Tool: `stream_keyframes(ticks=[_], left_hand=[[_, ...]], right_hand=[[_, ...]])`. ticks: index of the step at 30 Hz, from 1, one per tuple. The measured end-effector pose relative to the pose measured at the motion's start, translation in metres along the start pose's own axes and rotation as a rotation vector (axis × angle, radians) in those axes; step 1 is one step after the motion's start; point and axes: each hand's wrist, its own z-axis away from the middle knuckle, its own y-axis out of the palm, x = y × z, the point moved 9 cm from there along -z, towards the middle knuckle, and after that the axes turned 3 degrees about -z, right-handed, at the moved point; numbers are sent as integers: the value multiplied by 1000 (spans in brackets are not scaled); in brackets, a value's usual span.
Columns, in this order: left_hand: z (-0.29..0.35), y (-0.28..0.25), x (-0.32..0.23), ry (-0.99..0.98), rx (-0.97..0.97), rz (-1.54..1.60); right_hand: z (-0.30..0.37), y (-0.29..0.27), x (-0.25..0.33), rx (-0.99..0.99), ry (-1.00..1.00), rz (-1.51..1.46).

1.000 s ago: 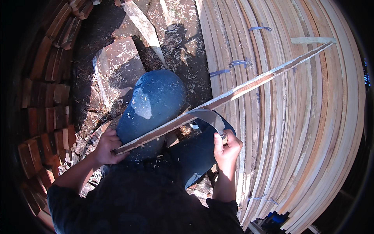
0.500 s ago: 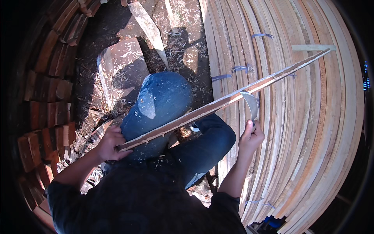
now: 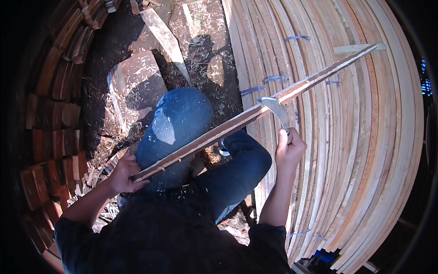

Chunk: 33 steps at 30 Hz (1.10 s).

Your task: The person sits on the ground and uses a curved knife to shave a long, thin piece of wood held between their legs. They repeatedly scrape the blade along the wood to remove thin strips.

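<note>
A long, narrow wooden strip (image 3: 214, 135) slants from my lap up to the right, resting over my raised knee. My left hand (image 3: 125, 174) is closed around its lower end. The strip's face is brown with pale edges, and curled slivers stick to it near that hand. In my right hand (image 3: 290, 148) is the handle of a sickle (image 3: 279, 112), mostly hidden by my fingers. Its curved grey blade lies across the strip around mid-length, with the tip past the strip's far edge.
Long pale boards (image 3: 328, 150) in bundles with purple ties (image 3: 297, 38) fill the right side. Stacked reddish wood blocks (image 3: 54, 141) stand at the left. A wide plank (image 3: 139, 86) and a pointed offcut (image 3: 165, 39) lie ahead on ground littered with shavings.
The sickle blade has moved left and up, from the strip's near edge to across it. My right hand has shifted slightly the same way. The whole view has shifted a little.
</note>
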Motion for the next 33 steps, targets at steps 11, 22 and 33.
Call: stream_keyframes(ticks=[11,22,33], left_hand=[[-2,-1,-6,5,49,4],[0,1,-2,-37,85,18],[-11,3,-13,15,116,-11]], right_hand=[[21,11,12,86,39,-124],[-2,8,5,77,9,-27],[-57,-82,-111,-262,384,87]])
